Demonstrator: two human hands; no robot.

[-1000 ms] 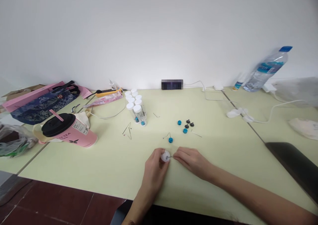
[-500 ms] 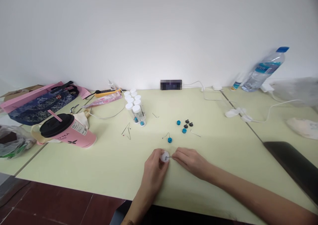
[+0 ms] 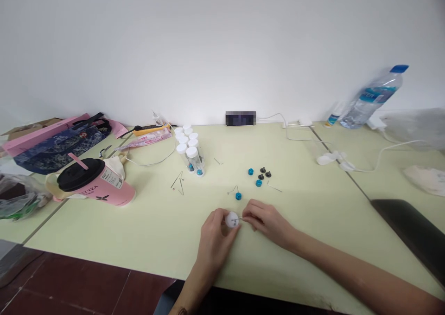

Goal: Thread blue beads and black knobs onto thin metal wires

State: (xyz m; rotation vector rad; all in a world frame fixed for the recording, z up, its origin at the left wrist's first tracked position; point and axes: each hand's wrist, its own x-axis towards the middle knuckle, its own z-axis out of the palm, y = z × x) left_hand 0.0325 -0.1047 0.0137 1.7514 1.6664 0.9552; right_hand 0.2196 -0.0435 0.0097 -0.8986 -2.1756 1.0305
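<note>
My left hand (image 3: 214, 241) rests on the pale green table (image 3: 156, 222) and grips a small white-capped vial (image 3: 231, 219). Right beside it, my right hand (image 3: 269, 222) pinches a thin metal pin (image 3: 239, 219) whose tip touches the vial's cap. Just beyond the hands lie a blue bead (image 3: 238, 196) with a bent wire, two more blue beads (image 3: 258, 183) and three small black pieces (image 3: 264, 172). A cluster of white-capped vials (image 3: 189, 150) stands further back to the left.
A pink lidded tea cup (image 3: 95, 183) lies on its side at the left, near bags (image 3: 59, 141). Loose pins (image 3: 179, 183) lie mid-table. A water bottle (image 3: 373, 97), white cables (image 3: 333, 157) and a dark chair back (image 3: 413, 234) are at the right.
My right hand's fingers have shifted slightly toward the vial with the pin. My left hand and the objects on the table stay where they were.
</note>
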